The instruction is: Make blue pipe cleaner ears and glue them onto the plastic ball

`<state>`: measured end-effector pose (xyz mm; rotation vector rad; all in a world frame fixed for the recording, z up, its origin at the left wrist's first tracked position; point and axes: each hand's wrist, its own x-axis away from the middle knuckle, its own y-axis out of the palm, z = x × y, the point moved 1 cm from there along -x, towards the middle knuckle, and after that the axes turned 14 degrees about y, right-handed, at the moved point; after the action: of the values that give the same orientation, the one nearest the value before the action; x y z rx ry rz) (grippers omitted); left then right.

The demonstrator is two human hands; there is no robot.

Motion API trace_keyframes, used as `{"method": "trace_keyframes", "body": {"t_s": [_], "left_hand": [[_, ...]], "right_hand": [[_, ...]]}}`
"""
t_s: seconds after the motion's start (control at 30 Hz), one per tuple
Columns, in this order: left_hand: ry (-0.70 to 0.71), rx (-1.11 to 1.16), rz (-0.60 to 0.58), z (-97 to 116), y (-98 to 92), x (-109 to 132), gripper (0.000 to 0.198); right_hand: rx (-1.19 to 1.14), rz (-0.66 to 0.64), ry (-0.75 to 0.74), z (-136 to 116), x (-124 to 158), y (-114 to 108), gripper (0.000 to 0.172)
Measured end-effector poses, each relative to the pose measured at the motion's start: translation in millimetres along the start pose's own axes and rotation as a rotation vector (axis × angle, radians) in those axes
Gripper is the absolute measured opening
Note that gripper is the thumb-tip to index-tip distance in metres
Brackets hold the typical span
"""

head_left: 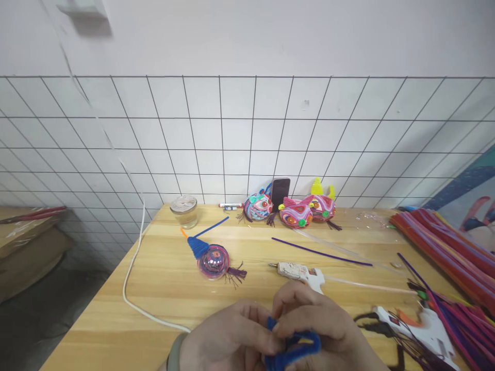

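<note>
Both of my hands meet at the bottom centre of the view over a wooden table (162, 288). My left hand (224, 342) and my right hand (320, 322) are closed together on a bent blue pipe cleaner (296, 350), which loops between the fingers. A white glue gun (299, 272) lies just beyond my right hand. Farther off sits a pink and purple coiled figure (214, 261) with a blue cone and a dark tassel.
Three colourful coiled figures (296, 211) and a phone (280, 191) stand against the tiled wall, with a glass jar (184, 211) to their left. Bundles of red and purple pipe cleaners (448, 252) fill the right side. A second glue gun (417, 324) and a white cable (133, 268) lie on the table.
</note>
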<state>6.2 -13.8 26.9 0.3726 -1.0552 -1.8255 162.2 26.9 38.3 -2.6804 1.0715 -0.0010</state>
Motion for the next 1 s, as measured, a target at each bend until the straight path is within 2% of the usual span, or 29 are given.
{"method": "trace_keyframes", "body": {"t_s": [0.17,0.3,0.37,0.43,0.5,0.6,0.7,0.87,1.0], "left_hand": [[-0.003,-0.005,-0.012,-3.5,-5.4,0.1,0.017],[0.031,-0.107,-0.015,-3.7,-9.1,-1.3,0.024],[0.09,-0.205,-0.004,-0.6,-8.9,-2.3,0.029],[0.207,-0.324,0.079,4.2,-8.0,-3.8,0.033],[0.358,-0.439,0.215,8.8,-7.3,-5.5,0.033],[0.539,-0.588,0.347,10.8,-7.9,-7.9,0.036],[0.573,-0.658,0.373,7.0,-10.7,-10.0,0.031],[0.635,-0.672,0.347,1.9,-15.1,-13.3,0.019],[0.655,-0.699,0.375,1.6,-18.5,-14.5,0.017]], "right_hand": [[-0.014,-0.001,0.01,4.3,1.3,0.3,0.026],[-0.038,0.107,-0.088,-1.0,-2.1,-0.7,0.023],[-0.108,0.195,-0.012,-1.2,-4.9,-1.3,0.016],[-0.215,0.259,0.144,1.7,-8.1,-1.6,0.01],[-0.289,0.282,0.277,5.8,-11.2,-2.0,0.014],[-0.301,0.289,0.354,9.5,-15.0,-3.4,0.02],[-0.313,0.275,0.387,9.5,-16.5,-3.7,0.021],[-0.343,0.203,0.386,8.0,-16.3,0.4,0.022],[-0.347,0.208,0.407,6.8,-16.5,2.2,0.025]]}}
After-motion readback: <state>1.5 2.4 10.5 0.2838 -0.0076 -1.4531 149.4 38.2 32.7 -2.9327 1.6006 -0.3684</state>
